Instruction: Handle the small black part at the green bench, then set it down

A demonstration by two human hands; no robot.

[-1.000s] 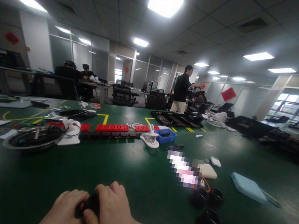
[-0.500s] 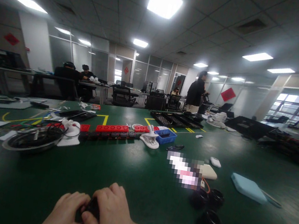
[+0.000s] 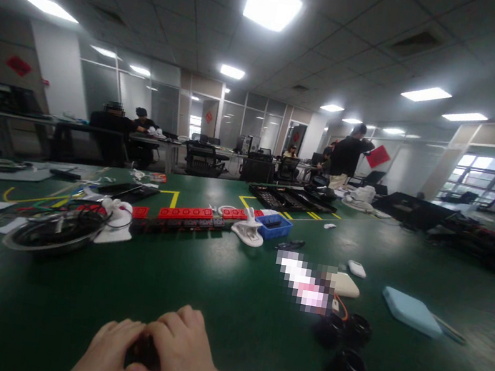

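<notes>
Small black object (image 3: 144,350): near table edge, bottom centre, enclosed between both hands, mostly hidden.
Green table (image 3: 233,297): broad work surface.
Right hand (image 3: 181,355): fingers curled over object's top, gripping.
Left hand (image 3: 107,355): fingers wrapped round object's left side.
Black rings (image 3: 346,348): to right, well apart.
Handling judgement: keep object low over table, both grips firm.

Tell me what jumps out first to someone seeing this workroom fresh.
At the bottom edge, the left hand and right hand close together around a small black object on the wide green table. Farther back on it, a row of red blocks stands out, with a round metal bowl to its left and three black rings at the right.
</notes>
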